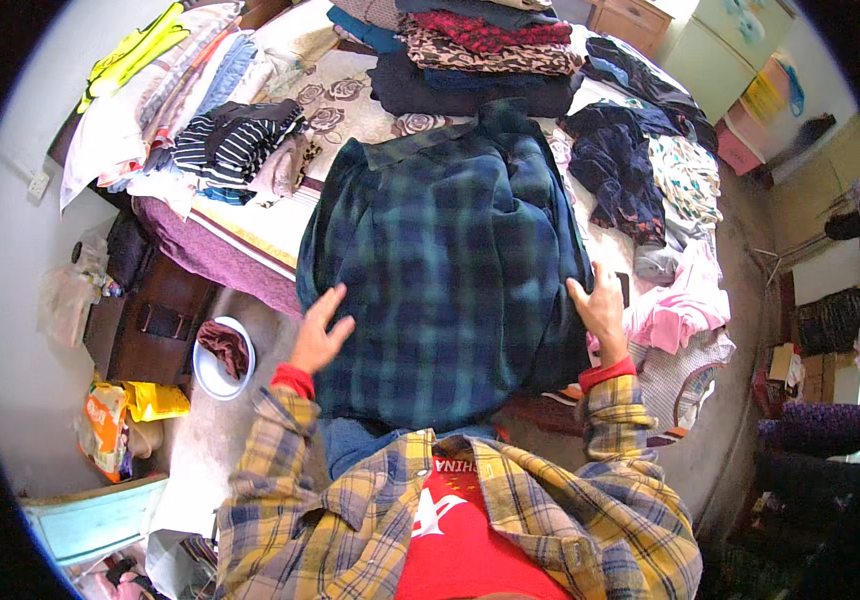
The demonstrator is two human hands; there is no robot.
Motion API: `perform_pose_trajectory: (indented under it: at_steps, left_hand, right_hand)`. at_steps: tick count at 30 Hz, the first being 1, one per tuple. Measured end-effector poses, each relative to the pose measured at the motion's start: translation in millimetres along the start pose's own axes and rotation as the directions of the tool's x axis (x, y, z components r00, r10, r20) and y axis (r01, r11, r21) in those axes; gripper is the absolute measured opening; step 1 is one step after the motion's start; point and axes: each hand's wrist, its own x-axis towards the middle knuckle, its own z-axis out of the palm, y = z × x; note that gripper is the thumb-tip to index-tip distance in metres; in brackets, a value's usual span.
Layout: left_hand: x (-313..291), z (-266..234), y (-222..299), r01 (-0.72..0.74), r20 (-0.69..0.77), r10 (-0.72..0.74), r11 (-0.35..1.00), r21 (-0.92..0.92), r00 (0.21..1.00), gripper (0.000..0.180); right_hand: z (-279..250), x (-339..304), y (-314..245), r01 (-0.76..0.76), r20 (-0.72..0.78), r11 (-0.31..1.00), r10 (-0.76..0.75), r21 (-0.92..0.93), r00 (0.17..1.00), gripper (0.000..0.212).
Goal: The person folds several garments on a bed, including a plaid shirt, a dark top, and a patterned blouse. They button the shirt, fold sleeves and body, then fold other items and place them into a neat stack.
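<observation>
A dark blue and green plaid shirt (450, 270) lies spread at the bed's near edge, its collar end away from me and its lower part hanging towards my lap. At the shirt's left edge, my left hand (320, 335) is open, fingers spread and fingertips by the fabric. My right hand (603, 312) is at the right edge, thumb apart from the fingers and touching the cloth; it looks open, though some fingers are partly hidden. A small dark object (621, 290) shows beside the right hand, too unclear to name.
Folded clothes (485, 55) are stacked behind the shirt. Striped garments (235, 145) lie left on the bed; dark clothing (618, 165) and a pink garment (685, 300) lie right. On the floor to the left stands a white basin (199, 352) with a brown cloth inside.
</observation>
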Motion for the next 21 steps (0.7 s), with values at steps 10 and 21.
perform_pose_trajectory:
  at_steps: [10, 21]
  left_hand:
    - [-96.6, 103.4, 49.5, 0.007, 0.203, -0.033, 0.991, 0.132, 0.979, 0.059]
    - [-109.3, 99.4, 50.7, 0.016, 0.164, -0.030, 0.996, 0.087, 0.986, 0.063]
  right_hand:
    - [12.9, -20.5, 13.3, -0.348, 0.000, 0.919, 0.354, 0.187, 0.935, 0.034]
    - [-49.4, -27.7, -165.7, 0.243, -0.106, 0.962, -0.230, 0.127, 0.967, 0.019]
